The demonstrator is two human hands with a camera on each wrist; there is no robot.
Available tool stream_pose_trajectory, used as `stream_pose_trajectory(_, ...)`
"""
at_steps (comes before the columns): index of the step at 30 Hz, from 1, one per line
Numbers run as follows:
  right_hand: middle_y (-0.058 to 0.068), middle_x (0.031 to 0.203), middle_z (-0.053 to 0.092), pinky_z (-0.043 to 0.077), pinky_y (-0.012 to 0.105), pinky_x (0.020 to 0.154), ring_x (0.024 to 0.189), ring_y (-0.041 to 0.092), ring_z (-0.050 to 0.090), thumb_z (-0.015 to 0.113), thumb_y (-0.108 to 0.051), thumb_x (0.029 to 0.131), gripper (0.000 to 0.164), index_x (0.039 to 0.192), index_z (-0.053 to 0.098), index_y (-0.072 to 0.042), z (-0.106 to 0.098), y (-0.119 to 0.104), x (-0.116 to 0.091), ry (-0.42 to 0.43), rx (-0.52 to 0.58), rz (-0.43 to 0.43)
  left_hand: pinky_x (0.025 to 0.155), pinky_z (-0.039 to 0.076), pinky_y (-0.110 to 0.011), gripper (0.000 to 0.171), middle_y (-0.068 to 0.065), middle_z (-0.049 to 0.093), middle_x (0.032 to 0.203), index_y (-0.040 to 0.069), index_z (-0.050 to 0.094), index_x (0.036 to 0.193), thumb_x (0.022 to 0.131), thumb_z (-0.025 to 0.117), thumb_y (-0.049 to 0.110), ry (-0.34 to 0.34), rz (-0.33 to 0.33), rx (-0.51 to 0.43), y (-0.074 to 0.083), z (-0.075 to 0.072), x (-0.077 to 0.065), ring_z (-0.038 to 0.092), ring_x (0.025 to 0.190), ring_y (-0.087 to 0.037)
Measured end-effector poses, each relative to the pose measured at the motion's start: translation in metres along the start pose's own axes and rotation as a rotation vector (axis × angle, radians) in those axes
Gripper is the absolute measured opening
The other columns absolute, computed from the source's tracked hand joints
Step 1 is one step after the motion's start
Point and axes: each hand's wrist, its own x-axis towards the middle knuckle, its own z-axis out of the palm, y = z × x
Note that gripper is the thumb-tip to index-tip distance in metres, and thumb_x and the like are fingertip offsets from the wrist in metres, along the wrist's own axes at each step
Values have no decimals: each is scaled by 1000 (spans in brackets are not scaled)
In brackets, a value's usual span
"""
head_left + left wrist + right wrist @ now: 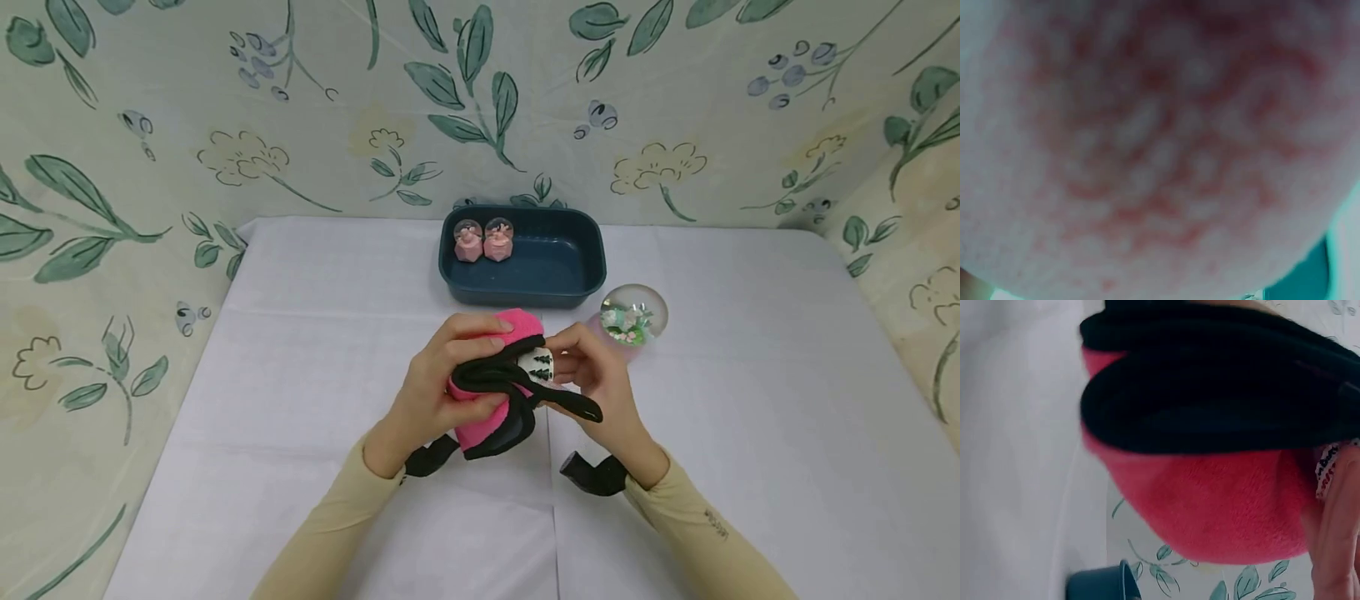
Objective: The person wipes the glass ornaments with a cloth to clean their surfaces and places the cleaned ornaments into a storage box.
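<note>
Both hands meet over the table around a folded pink cloth with black edging and a black loop (pixel 577 403). My left hand (pixel 435 387) grips the pink cloth (pixel 480 433), its fingers over the top and thumb across the near side. Out of the folds shows a white piece with dark pine trees (pixel 537 365); the rest of it is hidden inside the cloth. My right hand (pixel 600 375) holds this white piece at its right side with curled fingers. In the right wrist view, fingers (pixel 1338 531) lie beside the cloth. Blurred skin nearly fills the left wrist view.
A dark blue tray (pixel 555 287) stands behind the hands, with two small pink snow globes (pixel 483 242) at its left end. A larger clear snow globe (pixel 633 315) stands just beyond the right hand. White cloth (pixel 300 275) covers the table; patterned fabric (pixel 300 108) hangs behind.
</note>
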Motion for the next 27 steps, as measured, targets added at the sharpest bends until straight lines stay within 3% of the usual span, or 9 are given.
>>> stream_pose_trajectory(4,2,74,60,49,19,48,52,8,59,65,-14,91,23,93,51,5,0,-10,2,14,106,219,90,50,-39,34,-20,51,116,4,49,117,93,62,24,-23,43,29,-1,2,0,53,108,-33)
stream_pose_trajectory(7,0,72,59,47,20,48,48,10,55,61,-10,93,18,96,52,6,0,-14,3,11,78,268,89,51,-38,31,-20,52,115,3,50,115,94,60,24,21,26,27,-1,4,0,53,107,-33)
stream_pose_trajectory(9,0,85,62,51,19,56,57,10,59,64,-15,92,30,105,51,9,-1,-15,3,-19,-33,191,88,51,-37,31,-20,54,115,2,51,112,94,60,25,86,-18,-8,-1,6,1,54,107,-33)
stream_pose_trajectory(13,13,113,56,54,24,76,84,17,61,67,-30,89,56,119,45,11,-2,-14,6,-89,-280,-107,89,50,-37,35,-18,56,115,1,52,109,93,61,30,200,-104,-65,-1,7,2,54,108,-31)
stream_pose_trajectory(17,20,110,54,51,23,79,91,23,56,65,-34,89,50,116,51,5,-4,-11,12,-120,-492,-350,90,49,-37,39,-17,56,116,0,51,109,93,61,34,229,-145,-87,-1,5,2,54,108,-29)
stream_pose_trajectory(20,17,103,58,50,24,74,83,22,57,65,-35,89,43,110,57,2,-6,-9,14,-103,-572,-431,91,49,-37,39,-18,55,117,0,51,110,93,62,34,198,-144,-105,-1,4,1,53,111,-30)
stream_pose_trajectory(23,16,97,61,52,22,72,79,20,58,66,-37,88,45,105,59,5,-6,-6,11,-74,-524,-386,90,50,-37,37,-19,54,118,2,51,112,93,61,32,160,-129,-102,0,3,1,51,113,-31)
stream_pose_trajectory(27,10,100,61,54,21,73,86,14,61,69,-36,87,51,106,55,9,-5,-5,4,-72,-325,-156,89,50,-36,35,-20,53,118,4,51,113,93,61,30,124,-85,-56,0,2,2,51,112,-32)
